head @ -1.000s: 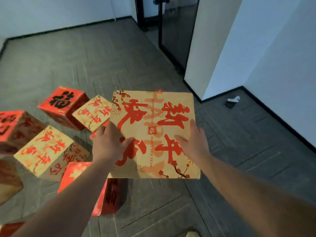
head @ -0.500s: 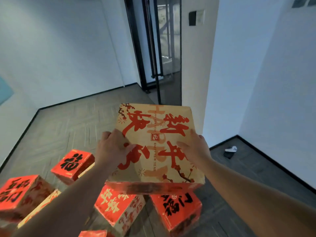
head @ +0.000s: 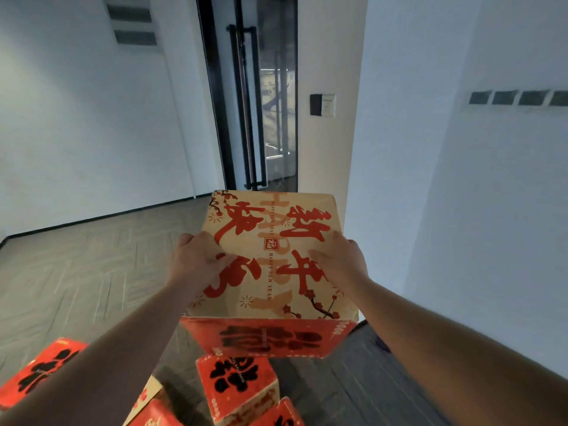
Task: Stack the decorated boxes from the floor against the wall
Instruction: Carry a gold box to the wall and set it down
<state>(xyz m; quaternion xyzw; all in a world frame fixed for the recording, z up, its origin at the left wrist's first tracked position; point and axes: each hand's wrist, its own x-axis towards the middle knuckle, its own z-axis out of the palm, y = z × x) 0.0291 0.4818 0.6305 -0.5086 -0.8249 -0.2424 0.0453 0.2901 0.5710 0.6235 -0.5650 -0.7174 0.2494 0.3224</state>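
A person holds a large decorated box (head: 276,259) up in front of the chest, clear of the floor (head: 92,262). The box's top face is tan with red characters and plum blossom; its near side is red with black characters. The left hand (head: 196,262) grips the left edge, thumb lying across the top face and fingers curled over the side. The right hand (head: 341,259) grips the right edge likewise, thumb on top, fingers out of sight behind the edge. Below the held box, further boxes lie on the floor: a red box with black characters (head: 242,385) directly beneath, a second red box (head: 43,373) at lower left, and parts of others at the bottom edge, too cut off to describe. Ahead stand a white wall (head: 491,210) on the right and a dark glass door (head: 261,96) at centre.
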